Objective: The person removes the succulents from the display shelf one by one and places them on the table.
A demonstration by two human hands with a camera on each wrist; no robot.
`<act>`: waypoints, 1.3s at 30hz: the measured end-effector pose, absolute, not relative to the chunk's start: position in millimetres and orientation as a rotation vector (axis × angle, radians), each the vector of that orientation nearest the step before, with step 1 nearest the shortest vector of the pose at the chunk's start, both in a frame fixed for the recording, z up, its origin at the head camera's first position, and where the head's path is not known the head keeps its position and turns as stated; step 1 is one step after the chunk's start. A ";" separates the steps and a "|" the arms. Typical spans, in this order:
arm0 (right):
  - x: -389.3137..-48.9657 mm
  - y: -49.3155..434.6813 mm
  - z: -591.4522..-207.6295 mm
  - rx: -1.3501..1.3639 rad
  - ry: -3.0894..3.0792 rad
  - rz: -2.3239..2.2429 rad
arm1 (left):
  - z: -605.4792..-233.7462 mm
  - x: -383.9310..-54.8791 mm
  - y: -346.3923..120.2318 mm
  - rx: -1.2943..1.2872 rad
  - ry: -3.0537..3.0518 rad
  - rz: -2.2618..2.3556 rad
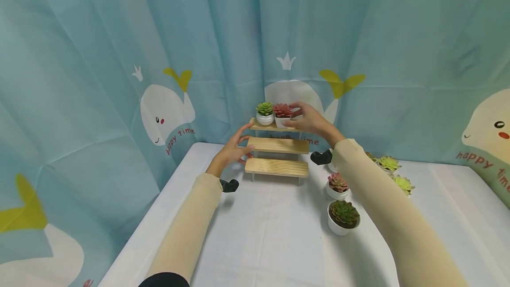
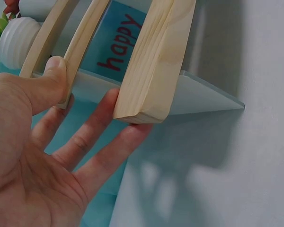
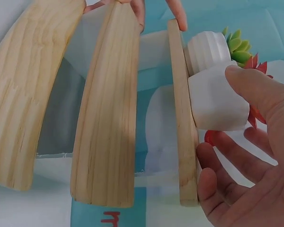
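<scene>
A three-tier wooden stand (image 1: pixel 277 167) stands toward the back of the table. My left hand (image 1: pixel 231 149) grips its left end, with thumb and fingertips against the board ends (image 2: pixel 146 80). On the top board sit a green succulent (image 1: pixel 264 109) in a ribbed white pot and, just right of it, a red succulent (image 1: pixel 282 110) in a smooth white pot (image 3: pixel 215 101). My right hand (image 1: pixel 312 121) holds the red succulent's pot, thumb on its near side and fingers round the other side. The lower two boards carry nothing.
Right of the stand are a pink-red succulent (image 1: pixel 338 184) and a dark green succulent (image 1: pixel 344 216) in white pots. Several yellow-green succulents (image 1: pixel 388 163) stand farther right, partly behind my right sleeve (image 1: pixel 382 203). A blue whale-print curtain (image 1: pixel 223 48) hangs behind the white table (image 1: pixel 271 234).
</scene>
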State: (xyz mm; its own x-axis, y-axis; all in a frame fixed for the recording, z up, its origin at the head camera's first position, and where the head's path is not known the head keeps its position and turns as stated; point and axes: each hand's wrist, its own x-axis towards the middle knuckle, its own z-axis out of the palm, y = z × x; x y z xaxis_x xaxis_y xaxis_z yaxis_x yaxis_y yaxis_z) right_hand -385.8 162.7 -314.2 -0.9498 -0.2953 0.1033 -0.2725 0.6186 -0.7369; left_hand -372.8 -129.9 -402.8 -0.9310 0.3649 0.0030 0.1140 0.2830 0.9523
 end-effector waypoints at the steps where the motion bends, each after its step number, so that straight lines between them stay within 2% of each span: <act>1: -386.7 162.5 -313.5 -0.488 2.797 -1.266 | -402.8 -373.1 -129.8 0.448 2.333 1.707; 39: -386.6 163.8 -315.0 -0.386 2.788 -1.343 | -401.6 -371.2 -126.2 0.462 2.315 1.710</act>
State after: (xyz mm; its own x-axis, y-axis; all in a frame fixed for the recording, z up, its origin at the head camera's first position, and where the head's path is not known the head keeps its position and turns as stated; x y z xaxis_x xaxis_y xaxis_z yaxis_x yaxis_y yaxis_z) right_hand -386.6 163.8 -315.0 -0.9691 -0.2311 0.0863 -0.2115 0.5987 -0.7725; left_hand -371.2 -126.2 -401.6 -0.9247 0.3806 0.0053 0.1170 0.2708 0.9555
